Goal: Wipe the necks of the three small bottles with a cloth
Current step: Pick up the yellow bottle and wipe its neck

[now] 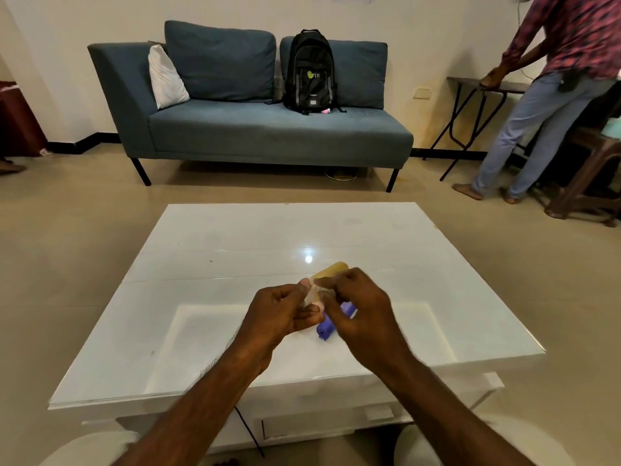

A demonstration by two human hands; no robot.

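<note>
- Holding a yellow bottle (pixel 331 270) above the surface (pixel 235 250), right hand (pixel 356 307) fingers clasp it.
- Left hand (pixel 280 314) fingers pinch a pale cloth (pixel 312 295) at its neck; wiping seems underway.
- Purple bottle (pixel 327 326) lies below the hands; probably next.

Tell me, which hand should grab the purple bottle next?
Probably the right hand: the purple bottle lies on the table directly under it. The left hand is pinching something pale.

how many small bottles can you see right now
2 clearly: a yellow bottle held up between the left hand and right hand, and a purple bottle lying on the white table under the right hand. A third may be hidden by the hands.
</note>
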